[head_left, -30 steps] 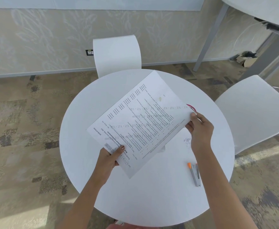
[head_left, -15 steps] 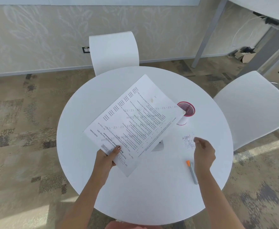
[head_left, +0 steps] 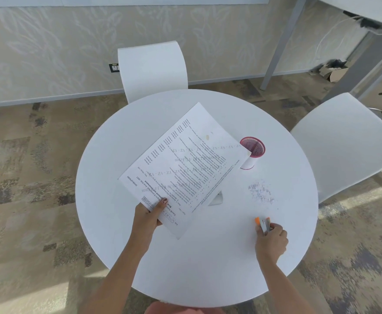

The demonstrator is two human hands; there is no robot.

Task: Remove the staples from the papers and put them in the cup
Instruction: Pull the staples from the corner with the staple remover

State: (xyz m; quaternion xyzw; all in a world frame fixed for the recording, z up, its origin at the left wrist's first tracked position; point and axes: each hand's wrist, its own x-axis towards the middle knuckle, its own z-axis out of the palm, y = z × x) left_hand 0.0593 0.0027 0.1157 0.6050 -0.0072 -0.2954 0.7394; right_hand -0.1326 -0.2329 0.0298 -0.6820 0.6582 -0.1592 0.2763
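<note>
My left hand (head_left: pixel 148 217) pinches the near corner of a stapled set of printed papers (head_left: pixel 185 166), held tilted above the round white table (head_left: pixel 208 268). The sheets' far right corner overlaps a white cup with a red mesh top (head_left: pixel 253 150). A small heap of loose staples (head_left: pixel 260 193) lies on the table, in front of the cup. Near the table's right front, my right hand (head_left: pixel 272 240) is closed around a grey staple remover with orange tips (head_left: pixel 263 223).
One white chair (head_left: pixel 152 69) stands behind the table and another (head_left: pixel 348 141) to its right. A second table's grey leg (head_left: pixel 282 41) rises at the back right. Patterned carpet surrounds the table.
My right hand let go of the papers' right edge, came down toward me and took hold of the staple remover. The cup is uncovered. My left hand kept its grip.
</note>
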